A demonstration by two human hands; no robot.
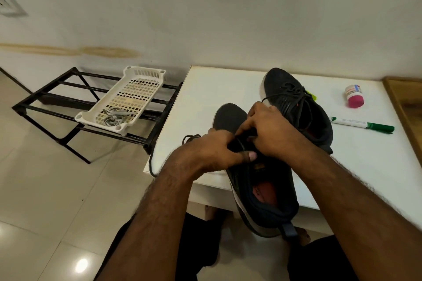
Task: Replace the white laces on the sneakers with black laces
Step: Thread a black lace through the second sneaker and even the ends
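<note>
Black sneakers [255,166]: two (one held by both hands [242,143]).

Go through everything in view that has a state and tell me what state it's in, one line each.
Near sneaker: partly over the table edge, black lace being worked at.
Far sneaker: on table, black-laced.
White laces: off, bundled in basket.
Left hand: gripping near sneaker's lacing area.
Right hand: fingers curled at the lace.
Marker: capped, lying flat.
Small bottle: on its side.
</note>
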